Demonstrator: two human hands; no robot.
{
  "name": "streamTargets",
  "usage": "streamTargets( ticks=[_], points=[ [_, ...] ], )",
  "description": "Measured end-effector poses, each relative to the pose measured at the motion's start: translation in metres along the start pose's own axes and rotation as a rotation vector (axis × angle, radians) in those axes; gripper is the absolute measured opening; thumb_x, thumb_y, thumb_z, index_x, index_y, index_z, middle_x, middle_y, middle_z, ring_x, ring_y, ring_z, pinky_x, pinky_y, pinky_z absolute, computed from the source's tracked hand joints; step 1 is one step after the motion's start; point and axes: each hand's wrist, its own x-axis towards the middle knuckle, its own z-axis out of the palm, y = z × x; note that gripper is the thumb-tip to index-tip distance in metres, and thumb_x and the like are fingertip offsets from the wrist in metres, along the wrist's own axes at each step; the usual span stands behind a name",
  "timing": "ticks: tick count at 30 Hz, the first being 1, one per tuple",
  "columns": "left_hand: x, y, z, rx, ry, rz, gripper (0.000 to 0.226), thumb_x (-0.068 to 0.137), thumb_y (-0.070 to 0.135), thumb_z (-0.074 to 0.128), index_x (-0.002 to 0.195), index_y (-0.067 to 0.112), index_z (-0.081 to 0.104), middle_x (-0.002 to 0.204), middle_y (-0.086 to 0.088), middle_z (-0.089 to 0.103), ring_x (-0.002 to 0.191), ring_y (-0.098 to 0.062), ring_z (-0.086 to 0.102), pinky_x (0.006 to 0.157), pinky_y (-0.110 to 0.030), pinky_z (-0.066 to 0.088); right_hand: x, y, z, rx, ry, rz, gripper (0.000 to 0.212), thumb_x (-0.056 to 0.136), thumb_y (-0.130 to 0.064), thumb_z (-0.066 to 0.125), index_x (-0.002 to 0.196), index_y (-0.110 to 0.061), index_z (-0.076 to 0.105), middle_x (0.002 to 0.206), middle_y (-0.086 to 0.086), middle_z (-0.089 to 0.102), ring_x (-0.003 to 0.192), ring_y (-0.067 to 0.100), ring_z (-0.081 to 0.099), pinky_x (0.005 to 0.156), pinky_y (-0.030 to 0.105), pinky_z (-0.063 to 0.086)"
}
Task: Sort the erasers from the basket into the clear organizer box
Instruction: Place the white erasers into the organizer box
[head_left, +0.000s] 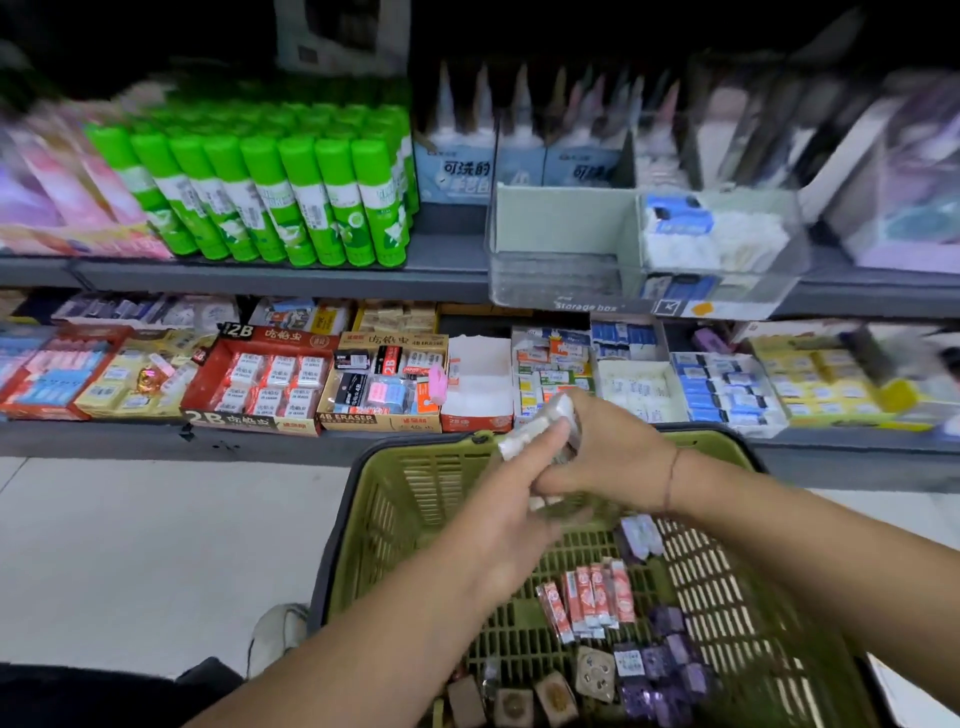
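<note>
A green plastic basket (415, 499) fills the lower middle, holding several wrapped erasers: red-and-white ones (589, 603), purple ones (670, 660) and brown ones (550, 691). Above the basket's far rim my right hand (613, 457) grips a clear-wrapped stack of white erasers (540, 423). My left hand (498, 519) reaches in from below, its fingers touching the same pack; motion blur hides the exact grip. The clear organizer box (561, 280) stands on the upper shelf at centre right. Its left compartment looks bare, and its right one holds blue-and-white erasers (696, 234).
Green glue sticks (270, 192) stand on the upper shelf to the left of the box. The lower shelf carries open cartons of erasers, among them a red 2B carton (260, 379). Pale floor (156, 545) lies left of the basket, with a white shoe (275, 629) beside it.
</note>
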Motion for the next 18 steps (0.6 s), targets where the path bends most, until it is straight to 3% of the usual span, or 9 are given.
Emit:
streamTargets(
  ticks=[3, 6, 8, 11, 13, 15, 18],
  points=[
    [-0.003, 0.018, 0.041, -0.078, -0.054, 0.038, 0.038, 0.068, 0.02, 0.074, 0.104, 0.011, 0.068, 0.089, -0.003, 0.076, 0.082, -0.013, 0.073, 0.07, -0.031, 0.059, -0.026, -0.018, -0.032, -0.025, 0.056, -0.053, 0.048, 0.076, -0.026, 0.073, 0.111, -0.013, 0.043, 0.102, 0.003, 0.059, 0.096, 0.015, 0.057, 0.084, 0.03, 0.046],
    [-0.009, 0.033, 0.062, -0.076, -0.118, 0.038, 0.016, 0.077, 0.01, 0.07, 0.093, 0.009, 0.072, 0.085, -0.005, 0.075, 0.075, -0.014, 0.073, 0.065, -0.027, 0.06, -0.046, -0.028, -0.061, -0.083, 0.021, -0.103, 0.054, 0.088, -0.031, 0.062, 0.134, -0.017, 0.036, 0.131, -0.002, 0.046, 0.123, 0.01, 0.043, 0.106, 0.029, 0.034],
    [-0.013, 0.043, 0.071, -0.087, -0.14, 0.046, 0.014, 0.075, 0.008, 0.071, 0.089, 0.007, 0.074, 0.09, -0.009, 0.075, 0.077, -0.016, 0.073, 0.062, -0.028, 0.059, -0.056, -0.031, -0.076, -0.106, 0.029, -0.105, 0.055, 0.093, -0.032, 0.053, 0.143, -0.021, 0.031, 0.138, -0.001, 0.039, 0.13, 0.011, 0.036, 0.111, 0.028, 0.027],
    [-0.017, 0.056, 0.08, -0.064, -0.148, 0.079, 0.024, 0.066, 0.009, 0.074, 0.09, 0.007, 0.074, 0.094, -0.012, 0.075, 0.078, -0.017, 0.073, 0.059, -0.028, 0.058, -0.061, -0.033, -0.088, -0.097, 0.149, -0.161, 0.041, 0.093, -0.029, 0.054, 0.133, -0.03, 0.045, 0.107, -0.002, 0.046, 0.103, 0.01, 0.047, 0.092, 0.013, 0.034],
    [-0.017, 0.06, 0.082, -0.037, -0.151, 0.092, 0.024, 0.064, 0.01, 0.074, 0.088, 0.007, 0.077, 0.095, -0.013, 0.074, 0.08, -0.017, 0.073, 0.059, -0.028, 0.058, -0.06, -0.034, -0.091, -0.063, 0.244, -0.195, 0.052, 0.089, -0.024, 0.063, 0.137, -0.026, 0.044, 0.096, -0.003, 0.045, 0.086, 0.007, 0.047, 0.079, 0.01, 0.037],
    [-0.018, 0.061, 0.082, -0.035, -0.177, 0.09, 0.019, 0.064, 0.01, 0.074, 0.083, 0.007, 0.078, 0.096, -0.014, 0.074, 0.082, -0.019, 0.073, 0.059, -0.028, 0.058, -0.058, -0.033, -0.091, 0.04, 0.277, -0.23, 0.06, 0.083, -0.015, 0.07, 0.136, -0.025, 0.045, 0.091, 0.0, 0.05, 0.076, 0.006, 0.047, 0.073, 0.013, 0.042],
    [-0.018, 0.062, 0.081, -0.032, -0.201, 0.09, 0.034, 0.066, 0.009, 0.073, 0.1, 0.004, 0.07, 0.102, -0.017, 0.073, 0.089, -0.023, 0.072, 0.063, -0.031, 0.059, -0.058, -0.03, -0.096, 0.109, 0.279, -0.279, 0.05, 0.079, -0.006, 0.073, 0.122, -0.023, 0.056, 0.087, 0.003, 0.055, 0.074, 0.008, 0.049, 0.074, 0.022, 0.048]
  ],
)
